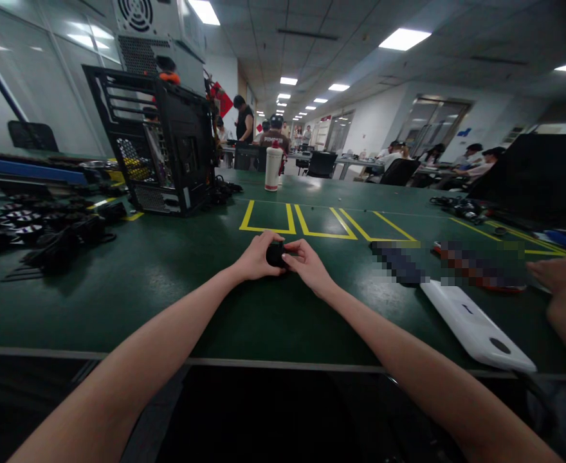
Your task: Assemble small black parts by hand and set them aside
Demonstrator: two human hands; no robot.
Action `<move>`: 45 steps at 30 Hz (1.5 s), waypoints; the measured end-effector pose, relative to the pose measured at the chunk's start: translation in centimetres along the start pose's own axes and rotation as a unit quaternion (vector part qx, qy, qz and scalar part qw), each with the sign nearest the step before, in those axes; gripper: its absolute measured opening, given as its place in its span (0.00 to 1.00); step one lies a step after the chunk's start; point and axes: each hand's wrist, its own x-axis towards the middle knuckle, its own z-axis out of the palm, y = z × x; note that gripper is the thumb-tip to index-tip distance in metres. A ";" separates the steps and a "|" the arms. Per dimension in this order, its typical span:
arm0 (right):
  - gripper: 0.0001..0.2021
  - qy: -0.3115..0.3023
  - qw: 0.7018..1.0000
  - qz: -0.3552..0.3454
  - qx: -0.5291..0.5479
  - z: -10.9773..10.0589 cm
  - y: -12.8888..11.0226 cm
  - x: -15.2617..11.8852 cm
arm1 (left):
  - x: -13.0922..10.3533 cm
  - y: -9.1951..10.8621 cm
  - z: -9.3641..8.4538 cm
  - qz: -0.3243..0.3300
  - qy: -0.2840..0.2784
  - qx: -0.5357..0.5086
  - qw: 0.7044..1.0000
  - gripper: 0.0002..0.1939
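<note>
Between my two hands, just above or on the green table [177, 308], is a small dark black object [274, 254]; its kind is too hard to make out. My left hand [255, 257] curves around its left side, thumb low and fingers over the top. From the right, my right hand [308, 263] pinches its edge between thumb and fingers. The fingers hide part of the object. Yellow tape outlines [268, 229] mark the table just beyond my hands.
An open black computer case [186, 154] stands at the back left, near bundles of black cables [61, 247]. A white bottle [272, 170] stands behind the tape. To the right lie a white device [476, 325], blurred-out phones [399, 262] and another person's hand [560, 273].
</note>
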 end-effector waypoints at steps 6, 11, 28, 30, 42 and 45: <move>0.15 -0.038 0.999 0.021 0.000 -0.3 -0.1 -0.1 | 0.0 0.3 -0.3 0.017 -0.003 -0.003 1.000 0.29; 0.13 -0.026 0.999 -0.011 -0.021 -0.2 -0.1 -0.1 | 0.0 0.4 -0.3 0.015 -0.004 -0.004 1.000 0.29; 0.12 -0.018 0.998 -0.032 -0.056 -0.2 0.1 0.0 | 0.0 0.0 -0.1 0.017 0.004 -0.002 1.000 0.29; 0.10 -0.010 0.996 -0.046 -0.070 -0.1 0.0 -0.1 | -0.1 0.0 -0.1 0.015 0.003 -0.003 1.000 0.30; 0.16 -0.002 0.993 -0.060 -0.099 0.4 0.0 -0.3 | -0.1 0.1 -0.3 0.025 -0.002 0.003 1.000 0.27; 0.14 -0.005 0.994 -0.051 -0.098 0.4 -0.1 -0.3 | -0.1 0.1 -0.3 0.030 0.000 0.004 1.000 0.28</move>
